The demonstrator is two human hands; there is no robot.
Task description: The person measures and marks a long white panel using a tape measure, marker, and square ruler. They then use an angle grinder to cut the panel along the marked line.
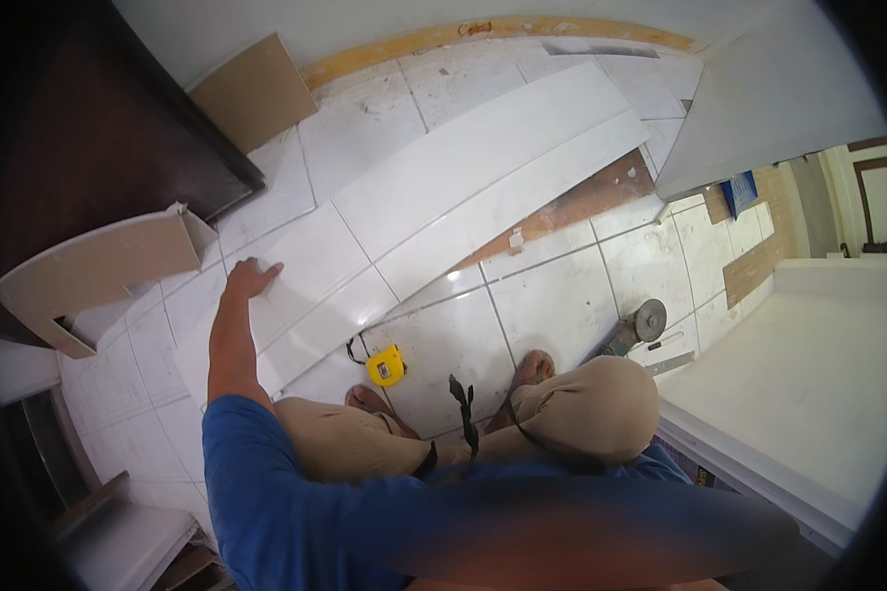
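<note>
My left hand [251, 279] is at the far edge of a glossy white tile [310, 261], its thumb over the top and its fingers bent at the edge. The fingertips are partly hidden. A longer white tile [483, 148] continues from it toward the far right, with a narrow strip along the near side of both. Under the long tile, a brown board [581, 212] shows at the near edge. Close to my feet lies a yellow tape measure [386, 364] with a black strap. My right hand does not appear.
An angle grinder [636, 330] lies on the tiled floor [542, 300] beside my right knee. Cut brown boards [118, 266] stand at the left near a dark cabinet [99, 118]. A white slab [793, 374] fills the right side. Another brown piece [254, 94] leans at the back.
</note>
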